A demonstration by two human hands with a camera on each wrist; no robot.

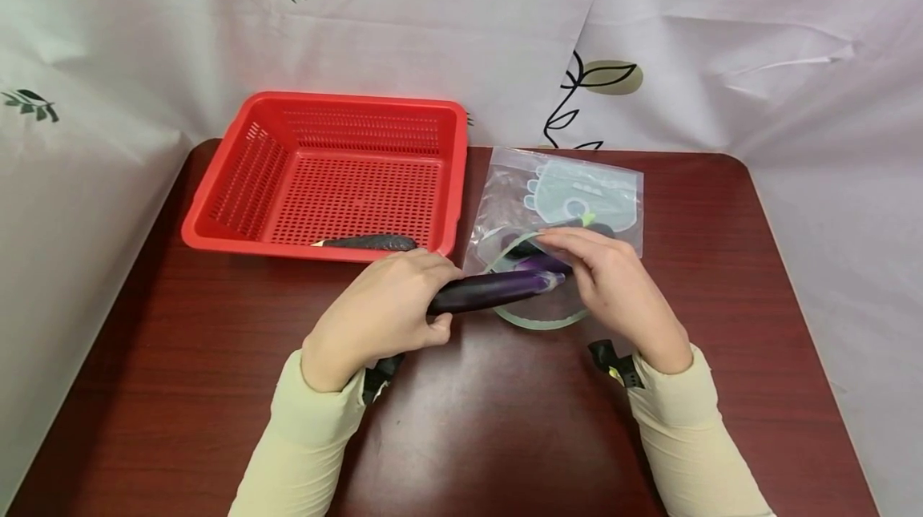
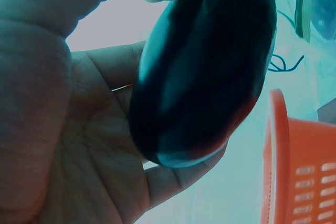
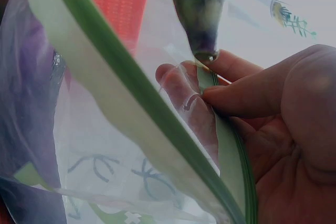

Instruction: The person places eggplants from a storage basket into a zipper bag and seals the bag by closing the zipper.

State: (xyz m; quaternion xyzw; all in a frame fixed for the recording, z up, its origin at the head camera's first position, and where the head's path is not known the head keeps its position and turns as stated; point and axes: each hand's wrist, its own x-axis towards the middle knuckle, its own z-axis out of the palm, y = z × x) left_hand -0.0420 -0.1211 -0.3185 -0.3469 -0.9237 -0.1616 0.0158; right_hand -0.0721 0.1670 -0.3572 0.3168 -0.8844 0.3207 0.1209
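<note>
A long dark purple eggplant [image 1: 490, 291] is in my left hand [image 1: 378, 317], thumb on one side and fingers on the other. Its stem end points right, at the mouth of a clear zip bag [image 1: 542, 323] with a green-edged opening. My right hand [image 1: 620, 284] pinches the bag's rim between thumb and fingers, as the right wrist view shows, and the mouth gapes. Inside the bag lie other purple and dark vegetables [image 1: 541, 263], partly hidden by the plastic and my hand. In the left wrist view the rounded end of the eggplant [image 2: 205, 77] fills the palm.
A red perforated basket [image 1: 461, 172] stands at the back left, with a dark elongated vegetable [image 1: 371, 242] by its near wall. A clear printed bag part [image 1: 591, 188] lies flat behind my right hand. White patterned cloth [image 1: 404, 20] hangs behind the brown table [image 1: 180, 389].
</note>
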